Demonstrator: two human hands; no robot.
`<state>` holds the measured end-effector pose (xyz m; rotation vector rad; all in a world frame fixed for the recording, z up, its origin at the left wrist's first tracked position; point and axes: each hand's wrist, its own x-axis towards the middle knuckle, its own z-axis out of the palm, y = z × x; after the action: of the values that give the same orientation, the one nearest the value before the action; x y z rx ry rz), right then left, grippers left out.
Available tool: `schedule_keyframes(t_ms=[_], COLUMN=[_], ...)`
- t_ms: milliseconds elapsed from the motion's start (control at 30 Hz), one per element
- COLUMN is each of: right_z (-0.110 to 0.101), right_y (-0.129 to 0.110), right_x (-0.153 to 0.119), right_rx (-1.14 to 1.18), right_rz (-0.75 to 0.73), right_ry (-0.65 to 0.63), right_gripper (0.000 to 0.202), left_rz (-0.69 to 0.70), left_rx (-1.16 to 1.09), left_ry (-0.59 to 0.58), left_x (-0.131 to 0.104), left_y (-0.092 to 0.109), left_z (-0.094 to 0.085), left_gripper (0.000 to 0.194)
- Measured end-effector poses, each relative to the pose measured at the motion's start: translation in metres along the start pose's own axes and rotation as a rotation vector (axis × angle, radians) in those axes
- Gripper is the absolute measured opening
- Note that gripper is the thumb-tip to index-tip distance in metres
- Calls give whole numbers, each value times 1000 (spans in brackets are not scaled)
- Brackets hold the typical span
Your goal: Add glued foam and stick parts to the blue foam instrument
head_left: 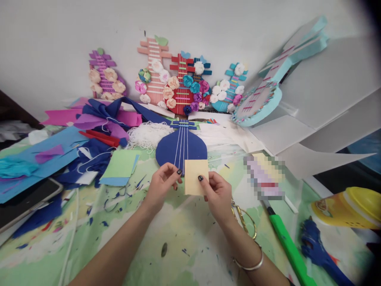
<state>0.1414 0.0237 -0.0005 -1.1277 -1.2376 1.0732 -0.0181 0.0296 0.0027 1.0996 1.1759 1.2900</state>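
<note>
A pale yellow paper square [193,178] is pinched in my right hand [218,192], thumb on its front. Just left of the square, my left hand [163,182] has thumb and fingertips drawn close together; whether something small is between them cannot be made out. Behind both hands lies a dark blue paper instrument [166,147] with white strings and small pegs at its top. The square covers part of its lower right side.
Green and blue paper squares [119,165], white string [149,135] and a phone [26,202] lie left. Right are gold-handled scissors [245,218], a green-handled tool [288,246], a blue glue gun [318,246] and a yellow container [348,206]. Decorated paper instruments [154,79] stand behind.
</note>
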Motion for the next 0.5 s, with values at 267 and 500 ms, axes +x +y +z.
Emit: schedule_keyframes(t_ms=[267,500], right_z=[2,3], right_y=[2,-2], right_x=[-4,-6], right_rx=[20,76], right_rz=[20,53], right_ry=[-142,-203], right_gripper=[20,20], left_rz=[-44,-83], left_rx=[-242,-402], left_ry=[-76,-98], left_x=[-1,-1], left_y=[1,0], left_z=[-2,-4], left_gripper=[16,17])
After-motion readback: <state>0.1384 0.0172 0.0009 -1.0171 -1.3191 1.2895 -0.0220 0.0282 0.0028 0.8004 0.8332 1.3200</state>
